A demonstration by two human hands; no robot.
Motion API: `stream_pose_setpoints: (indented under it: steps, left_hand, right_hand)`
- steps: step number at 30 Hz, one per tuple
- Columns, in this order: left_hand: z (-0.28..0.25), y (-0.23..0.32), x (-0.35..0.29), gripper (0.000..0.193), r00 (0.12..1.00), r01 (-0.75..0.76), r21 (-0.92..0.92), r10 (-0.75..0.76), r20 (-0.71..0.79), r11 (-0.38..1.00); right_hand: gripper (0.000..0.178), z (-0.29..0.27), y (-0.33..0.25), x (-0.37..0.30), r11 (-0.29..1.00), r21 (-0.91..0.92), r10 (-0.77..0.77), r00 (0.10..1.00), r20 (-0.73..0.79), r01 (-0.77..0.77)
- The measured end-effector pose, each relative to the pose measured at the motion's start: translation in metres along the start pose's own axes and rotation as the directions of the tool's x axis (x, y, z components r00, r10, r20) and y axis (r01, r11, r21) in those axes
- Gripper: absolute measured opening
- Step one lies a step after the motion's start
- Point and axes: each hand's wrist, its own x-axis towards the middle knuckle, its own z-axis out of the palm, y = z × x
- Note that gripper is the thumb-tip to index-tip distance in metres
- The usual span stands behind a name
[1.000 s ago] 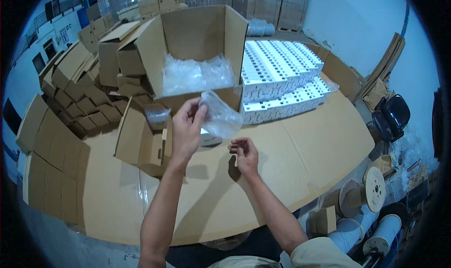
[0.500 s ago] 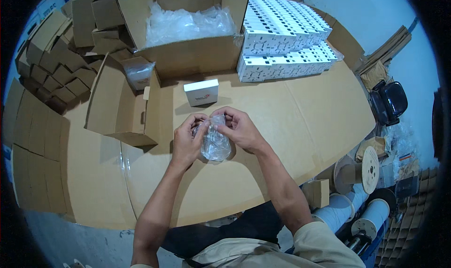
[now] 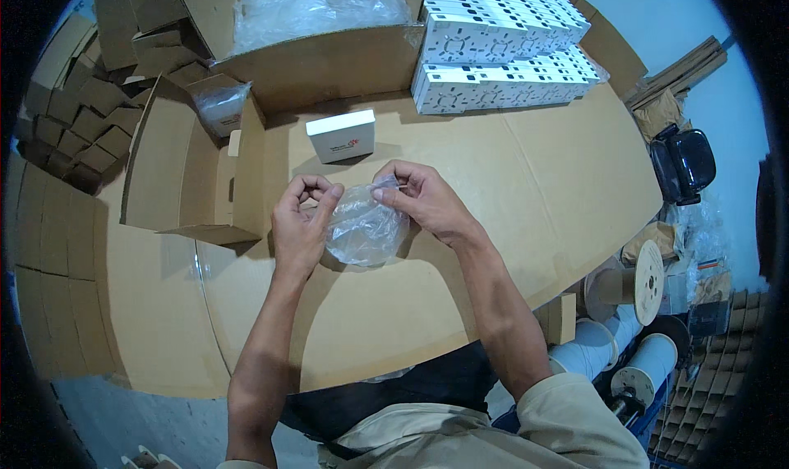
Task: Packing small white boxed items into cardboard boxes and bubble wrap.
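Between my hands hangs a clear plastic bag (image 3: 366, 229), spread wide above the cardboard-covered table (image 3: 460, 296). My right hand (image 3: 427, 202) pinches the bag's upper right edge between thumb and fingers. At its upper left edge, my left hand (image 3: 302, 223) is closed with thumb and fingertips together, holding the bag's rim. Just beyond the bag stands a small white box (image 3: 342, 136) with a printed front. An open cardboard carton (image 3: 185, 161) is to the left of it, with a plastic-wrapped item inside at its far end.
A large carton (image 3: 329, 71) full of clear plastic bags (image 3: 320, 13) stands at the back. White printed boxes (image 3: 493, 91) are stacked at back right. Cardboard dividers (image 3: 62, 280) line the left side. Cable reels (image 3: 648, 282) and a black chair (image 3: 686, 169) are off the table's right edge.
My hands have drawn apart, the left one moving left. The bunched bag is now spread out flatter and wider. The whole view has shifted slightly.
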Motion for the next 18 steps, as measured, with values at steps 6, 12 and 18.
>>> stream_pose_setpoints:
  steps: [6,12,18]
  left_hand:
    - [-0.002,0.01,-0.005,0.017,0.968,0.198,-0.054,-0.187,0.165,0.979]
    - [0.002,-0.009,-0.004,0.025,0.968,0.248,-0.387,-0.217,0.124,0.888]
    - [0.012,-0.005,-0.011,0.029,0.934,0.353,-0.418,-0.291,0.206,0.837]
  right_hand:
    - [0.009,-0.007,0.007,0.003,0.996,0.079,-0.025,0.996,-0.081,0.031]
    - [0.008,0.004,0.013,0.006,0.98,0.048,-0.181,0.962,-0.205,0.195]
    - [0.007,0.021,0.02,0.011,0.943,-0.16,-0.332,0.863,-0.381,0.292]
